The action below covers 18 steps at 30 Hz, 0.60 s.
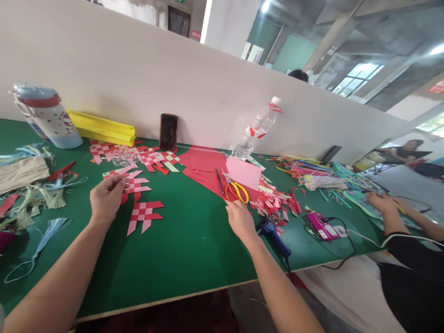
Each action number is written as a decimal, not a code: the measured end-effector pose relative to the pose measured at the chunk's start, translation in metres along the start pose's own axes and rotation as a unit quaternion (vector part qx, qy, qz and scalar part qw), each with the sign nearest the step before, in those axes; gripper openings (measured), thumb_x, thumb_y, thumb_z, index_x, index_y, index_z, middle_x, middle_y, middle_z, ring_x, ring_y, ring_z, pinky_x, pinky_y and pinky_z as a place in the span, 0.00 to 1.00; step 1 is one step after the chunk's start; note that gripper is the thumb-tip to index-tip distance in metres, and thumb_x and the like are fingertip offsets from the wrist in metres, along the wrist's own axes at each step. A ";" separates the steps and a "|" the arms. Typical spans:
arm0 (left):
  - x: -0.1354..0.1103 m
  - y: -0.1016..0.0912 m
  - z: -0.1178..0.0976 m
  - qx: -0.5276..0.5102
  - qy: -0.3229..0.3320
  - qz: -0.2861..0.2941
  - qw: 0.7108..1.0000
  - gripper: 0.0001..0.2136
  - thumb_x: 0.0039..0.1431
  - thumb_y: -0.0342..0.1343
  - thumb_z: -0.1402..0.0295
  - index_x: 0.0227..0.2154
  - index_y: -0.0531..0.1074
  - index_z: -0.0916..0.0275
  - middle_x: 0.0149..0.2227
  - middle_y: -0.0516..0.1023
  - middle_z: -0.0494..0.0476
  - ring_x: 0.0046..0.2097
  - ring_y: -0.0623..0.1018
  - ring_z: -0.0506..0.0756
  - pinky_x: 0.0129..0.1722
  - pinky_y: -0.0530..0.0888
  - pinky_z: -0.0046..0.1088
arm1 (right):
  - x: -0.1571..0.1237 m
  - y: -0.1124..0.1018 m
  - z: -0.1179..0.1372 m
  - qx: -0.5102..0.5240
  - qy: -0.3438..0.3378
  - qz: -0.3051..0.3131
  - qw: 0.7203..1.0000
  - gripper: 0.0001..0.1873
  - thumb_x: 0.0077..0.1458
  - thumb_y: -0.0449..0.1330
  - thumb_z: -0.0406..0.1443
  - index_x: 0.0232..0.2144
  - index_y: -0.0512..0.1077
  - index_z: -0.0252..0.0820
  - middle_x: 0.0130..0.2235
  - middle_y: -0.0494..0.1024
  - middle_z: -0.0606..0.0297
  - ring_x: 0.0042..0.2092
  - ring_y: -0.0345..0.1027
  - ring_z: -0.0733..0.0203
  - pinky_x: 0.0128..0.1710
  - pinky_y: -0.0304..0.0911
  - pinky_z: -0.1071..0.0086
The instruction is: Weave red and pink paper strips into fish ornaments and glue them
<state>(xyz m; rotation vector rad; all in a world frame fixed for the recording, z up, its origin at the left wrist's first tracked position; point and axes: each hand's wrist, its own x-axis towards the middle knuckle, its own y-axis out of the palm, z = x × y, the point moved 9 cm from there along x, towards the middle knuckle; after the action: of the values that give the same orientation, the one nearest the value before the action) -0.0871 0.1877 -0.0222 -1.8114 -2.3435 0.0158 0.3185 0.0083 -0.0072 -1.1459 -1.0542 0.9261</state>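
My left hand (106, 198) rests on the green table (187, 249), its fingers curled and pinching the edge of a red-and-white woven paper piece (130, 182). Another woven paper piece (144, 215) lies just right of that hand. My right hand (239, 218) lies knuckles up at the edge of red paper sheets (204, 166), right below yellow-handled scissors (236, 188); its fingers are bent and I cannot see anything in them. A pink sheet (244, 172) lies over the red ones.
A white flask (48, 118), yellow folded paper (104, 128), a dark phone (169, 132) and a plastic bottle (256, 132) stand by the partition. Tassels (38, 196) lie left. A blue glue gun (275, 236), paper scraps (274, 203) and a co-worker's hand (381, 202) are right.
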 end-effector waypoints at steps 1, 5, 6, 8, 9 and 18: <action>0.000 0.000 0.000 0.001 0.000 -0.001 1.000 0.15 0.51 0.61 0.62 0.41 0.79 0.64 0.33 0.80 0.56 0.31 0.78 0.49 0.31 0.77 0.22 | 0.004 0.001 -0.001 0.001 0.000 -0.001 1.000 0.16 0.63 0.58 0.40 0.51 0.70 0.42 0.52 0.73 0.58 0.48 0.71 0.56 0.47 0.69 0.56; 0.003 0.000 0.001 0.006 0.003 0.002 1.000 0.15 0.52 0.61 0.63 0.41 0.79 0.63 0.36 0.81 0.56 0.32 0.79 0.50 0.33 0.77 0.23 | 0.006 0.005 -0.001 0.001 -0.010 0.005 1.000 0.14 0.63 0.57 0.36 0.51 0.70 0.42 0.50 0.74 0.58 0.48 0.70 0.57 0.47 0.69 0.58; 0.003 0.001 0.001 0.009 0.004 0.004 1.000 0.15 0.52 0.61 0.63 0.41 0.79 0.63 0.36 0.81 0.56 0.32 0.79 0.50 0.34 0.77 0.23 | 0.003 0.005 0.000 0.002 -0.016 0.007 1.000 0.15 0.63 0.56 0.32 0.52 0.71 0.43 0.48 0.74 0.58 0.48 0.70 0.57 0.48 0.68 0.61; 0.002 0.002 0.002 0.013 0.005 0.007 1.000 0.15 0.52 0.60 0.63 0.42 0.78 0.63 0.36 0.82 0.56 0.32 0.79 0.50 0.36 0.77 0.24 | -0.008 0.004 0.005 0.007 -0.033 0.011 0.999 0.23 0.59 0.52 0.24 0.53 0.72 0.44 0.45 0.74 0.58 0.49 0.68 0.57 0.49 0.66 0.66; 0.002 0.002 0.002 0.016 0.006 0.008 1.000 0.15 0.53 0.60 0.63 0.42 0.78 0.63 0.36 0.82 0.56 0.33 0.79 0.50 0.37 0.78 0.25 | -0.015 0.003 0.008 0.011 -0.043 0.014 0.999 0.27 0.57 0.51 0.22 0.54 0.72 0.45 0.44 0.74 0.57 0.48 0.68 0.57 0.50 0.66 0.68; -0.002 0.008 -0.001 0.043 0.012 0.030 0.999 0.16 0.54 0.59 0.62 0.44 0.78 0.63 0.37 0.82 0.57 0.35 0.81 0.52 0.38 0.78 0.28 | -0.018 -0.005 0.009 0.048 -0.075 0.017 0.996 0.25 0.61 0.46 0.26 0.54 0.73 0.43 0.43 0.75 0.57 0.47 0.69 0.57 0.50 0.67 0.65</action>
<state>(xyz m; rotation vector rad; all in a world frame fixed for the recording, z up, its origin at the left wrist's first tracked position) -0.0785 0.1878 -0.0227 -1.8305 -2.2360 0.1014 0.3058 -0.0078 -0.0050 -1.0298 -1.1027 1.0917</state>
